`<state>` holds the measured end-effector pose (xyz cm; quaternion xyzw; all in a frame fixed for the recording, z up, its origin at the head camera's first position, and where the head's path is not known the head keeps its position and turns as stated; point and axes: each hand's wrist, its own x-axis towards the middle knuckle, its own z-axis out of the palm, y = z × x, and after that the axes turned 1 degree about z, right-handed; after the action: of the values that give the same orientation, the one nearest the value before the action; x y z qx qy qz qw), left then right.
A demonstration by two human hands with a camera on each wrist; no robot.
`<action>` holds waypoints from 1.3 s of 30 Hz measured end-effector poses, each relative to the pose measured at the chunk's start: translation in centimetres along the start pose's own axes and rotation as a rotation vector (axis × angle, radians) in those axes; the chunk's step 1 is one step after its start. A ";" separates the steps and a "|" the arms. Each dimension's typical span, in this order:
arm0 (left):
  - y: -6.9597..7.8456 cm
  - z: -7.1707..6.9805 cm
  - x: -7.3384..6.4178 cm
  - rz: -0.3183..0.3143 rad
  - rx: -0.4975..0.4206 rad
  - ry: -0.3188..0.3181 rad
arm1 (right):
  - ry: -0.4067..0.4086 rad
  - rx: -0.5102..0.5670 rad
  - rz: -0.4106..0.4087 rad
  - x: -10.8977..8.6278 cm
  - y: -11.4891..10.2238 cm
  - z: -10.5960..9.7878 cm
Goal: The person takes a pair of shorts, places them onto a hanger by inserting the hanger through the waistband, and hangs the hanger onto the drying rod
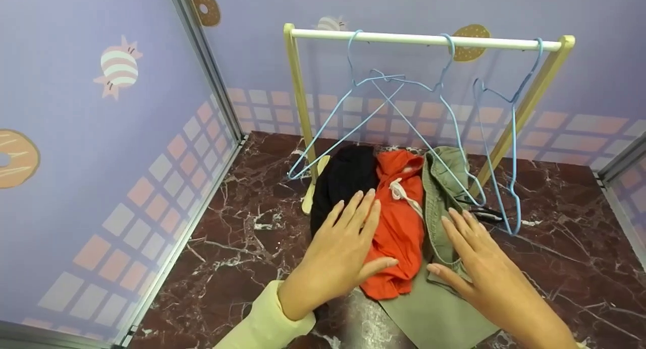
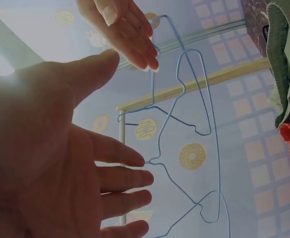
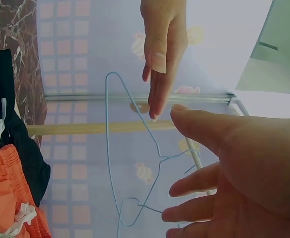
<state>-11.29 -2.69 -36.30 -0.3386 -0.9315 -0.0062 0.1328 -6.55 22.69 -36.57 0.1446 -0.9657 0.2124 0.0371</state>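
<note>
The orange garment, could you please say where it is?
In the head view, the orange garment lies just right of centre, between the black garment on its left and the olive garment on its right.

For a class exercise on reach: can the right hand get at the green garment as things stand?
Probably yes: the right hand is empty and appears close to the green garment, with nothing visible between them. A blue hanger crosses only the garment's far part.

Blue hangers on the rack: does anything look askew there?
Yes: the left hanger and middle hanger look tilted, their inner ends crossing in the head view rather than hanging apart. Whether they touch is unclear.
</note>
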 end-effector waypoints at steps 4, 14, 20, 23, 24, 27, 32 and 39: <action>-0.2 0.7 0.2 0.017 -0.020 0.019 | 0.028 0.010 0.003 0.2 0.7 0.6; -0.9 3.1 1.0 -0.016 -0.134 0.007 | 0.207 0.084 0.096 1.3 4.3 4.1; -0.8 4.3 1.4 -0.025 -0.163 0.034 | 0.281 0.117 0.179 1.7 6.2 6.0; -0.5 4.9 1.5 -0.028 -0.178 0.062 | 0.277 0.116 0.227 2.0 7.1 6.8; -0.4 5.1 1.5 -0.027 -0.182 0.068 | 0.267 0.113 0.248 2.0 7.3 7.1; -0.1 5.7 1.5 -0.017 -0.201 0.088 | 0.235 0.094 0.318 2.1 8.0 7.8; 0.1 6.3 1.4 -0.009 -0.243 0.131 | 0.215 0.065 0.431 2.3 9.3 9.2; -0.1 6.9 1.7 -0.025 -0.296 0.115 | 0.153 0.077 0.530 2.9 10.9 10.8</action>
<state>-14.27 -1.05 -42.52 -0.3418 -0.9154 -0.1645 0.1346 -12.63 26.81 -50.33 -0.1280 -0.9555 0.2613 0.0473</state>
